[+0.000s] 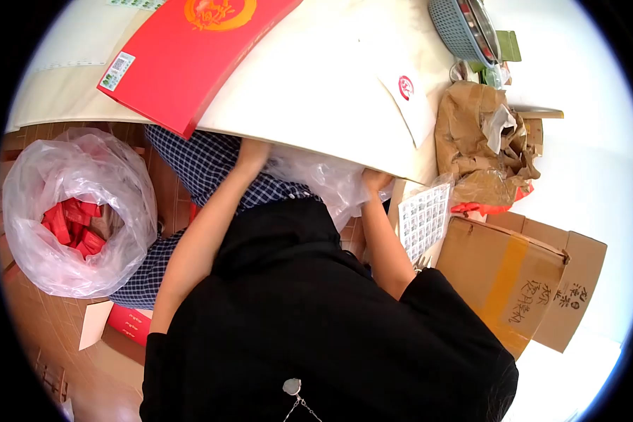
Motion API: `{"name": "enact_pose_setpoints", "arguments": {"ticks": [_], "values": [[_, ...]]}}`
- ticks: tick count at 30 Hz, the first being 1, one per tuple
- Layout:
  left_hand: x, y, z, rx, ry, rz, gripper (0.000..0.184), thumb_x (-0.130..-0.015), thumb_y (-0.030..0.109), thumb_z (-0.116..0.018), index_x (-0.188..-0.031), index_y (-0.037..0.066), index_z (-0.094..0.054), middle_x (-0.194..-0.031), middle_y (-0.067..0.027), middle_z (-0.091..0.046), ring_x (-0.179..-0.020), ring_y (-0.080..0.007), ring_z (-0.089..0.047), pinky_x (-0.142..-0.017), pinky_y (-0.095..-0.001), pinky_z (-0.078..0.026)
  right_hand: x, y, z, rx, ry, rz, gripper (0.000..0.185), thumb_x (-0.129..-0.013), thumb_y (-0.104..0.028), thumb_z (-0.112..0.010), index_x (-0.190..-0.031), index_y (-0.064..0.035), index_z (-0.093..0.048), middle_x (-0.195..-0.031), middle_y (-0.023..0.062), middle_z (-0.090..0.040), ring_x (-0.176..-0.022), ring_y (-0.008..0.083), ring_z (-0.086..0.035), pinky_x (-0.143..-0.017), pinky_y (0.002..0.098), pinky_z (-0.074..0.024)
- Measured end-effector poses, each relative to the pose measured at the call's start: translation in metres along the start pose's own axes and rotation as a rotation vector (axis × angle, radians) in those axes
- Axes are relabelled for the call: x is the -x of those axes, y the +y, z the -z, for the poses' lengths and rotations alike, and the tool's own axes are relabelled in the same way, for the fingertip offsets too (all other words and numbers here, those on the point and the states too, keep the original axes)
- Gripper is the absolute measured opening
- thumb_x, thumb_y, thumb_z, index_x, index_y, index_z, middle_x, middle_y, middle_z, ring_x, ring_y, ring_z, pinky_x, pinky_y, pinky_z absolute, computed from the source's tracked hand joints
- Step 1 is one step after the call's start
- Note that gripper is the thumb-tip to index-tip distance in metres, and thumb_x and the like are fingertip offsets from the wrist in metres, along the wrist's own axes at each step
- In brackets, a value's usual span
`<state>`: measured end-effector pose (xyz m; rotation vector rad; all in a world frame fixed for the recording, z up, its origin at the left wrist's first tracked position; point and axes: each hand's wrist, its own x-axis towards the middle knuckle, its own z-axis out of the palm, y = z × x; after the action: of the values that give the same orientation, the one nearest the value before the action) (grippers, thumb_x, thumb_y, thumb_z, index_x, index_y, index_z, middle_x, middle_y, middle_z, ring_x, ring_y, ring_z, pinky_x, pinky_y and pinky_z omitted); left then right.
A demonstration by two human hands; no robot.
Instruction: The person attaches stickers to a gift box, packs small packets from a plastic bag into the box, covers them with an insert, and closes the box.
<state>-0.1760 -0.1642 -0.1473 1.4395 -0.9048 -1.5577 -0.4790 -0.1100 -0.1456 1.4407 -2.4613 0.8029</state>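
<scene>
Under the table's front edge lies a clear plastic bag (323, 181), between my two hands. My left hand (256, 151) reaches beneath the tabletop at the bag's left side; its fingers are hidden by the table. At the bag's right side is my right hand (377, 181), close against the plastic and also partly covered by the table edge. Whether either hand grips the bag cannot be made out. Above them on the table rests a red box or bag (190, 60) with a gold emblem and a small label, jutting past the edge.
A large clear bag (28, 204) with red packets stands on the floor at left. To the right are a label sheet (424, 216), a cardboard box (503, 281), crumpled brown paper (464, 126) and a grey-blue basket (457, 35). A white item with a red emblem (418, 112) lies on the table.
</scene>
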Motion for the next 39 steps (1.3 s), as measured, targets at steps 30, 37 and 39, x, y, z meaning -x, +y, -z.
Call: {"name": "enact_pose_setpoints", "arguments": {"ticks": [30,37,39], "values": [[0.023,0.016,0.034,-0.749,-0.264,-0.526,0.030,-0.085,0.012,-0.051,-0.112,0.008,-0.064,-0.107,-0.0199,-0.064,-0.104,-0.0350,-0.058,-0.098,-0.0416,-0.042,-0.035,-0.062,-0.022,0.489,-0.845,0.159,0.055,-0.081,-0.029,-0.061,-0.129,-0.0029,-0.052,-0.124,0.0185,-0.057,-0.116,0.0306,-0.052,-0.098,0.0350,-0.0406],[0.031,0.024,0.044,-0.685,-0.247,-0.552,0.032,-0.083,0.006,-0.049,-0.111,0.005,-0.063,-0.109,-0.0188,-0.064,-0.103,-0.0351,-0.059,-0.093,-0.0426,-0.044,-0.016,-0.012,0.005,0.392,-0.242,0.301,0.038,-0.087,-0.018,-0.054,-0.123,-0.0050,-0.056,-0.117,0.0185,-0.061,-0.114,0.0340,-0.053,-0.094,0.0420,-0.0416],[0.030,0.017,0.047,-0.638,-0.192,-0.555,0.032,-0.082,0.005,-0.048,-0.110,0.003,-0.063,-0.108,-0.0186,-0.064,-0.102,-0.0353,-0.059,-0.091,-0.0428,-0.045,0.033,0.007,-0.008,0.523,-0.606,0.592,0.032,-0.091,-0.020,-0.047,-0.116,-0.0049,-0.058,-0.104,0.0216,-0.062,-0.104,0.0371,-0.056,-0.085,0.0464,-0.0449]]}}
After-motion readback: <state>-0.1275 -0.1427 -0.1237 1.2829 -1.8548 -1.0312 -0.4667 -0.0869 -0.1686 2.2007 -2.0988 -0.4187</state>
